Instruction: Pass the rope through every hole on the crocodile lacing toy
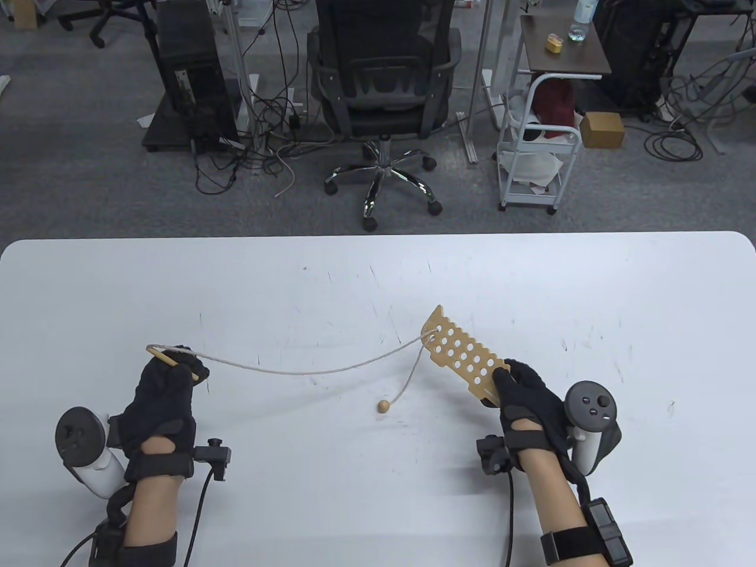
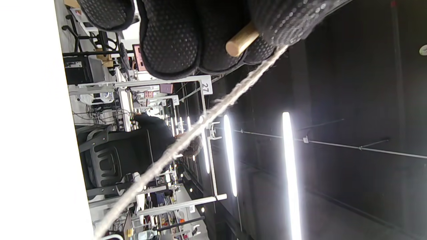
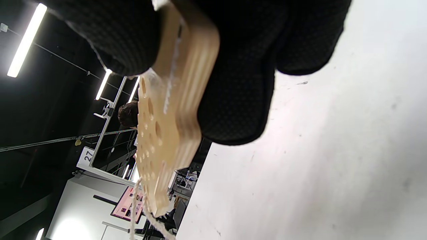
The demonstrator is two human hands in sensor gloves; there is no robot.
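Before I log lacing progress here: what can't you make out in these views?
- How many holes the rope passes: table view, holes too small; right wrist view sees the board edge-on.
- Board's near end: covered by the right hand in both views.
- Needle: mostly inside the left hand; left wrist view shows only its butt.
- Whether the bead touches the table: too small.

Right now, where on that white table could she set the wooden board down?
Bare tabletop lies beyond the rope, toward the table's far edge, and to the right of the right hand. It is crowded between the hands: rope and bead lie there, left hand gripping the needle.
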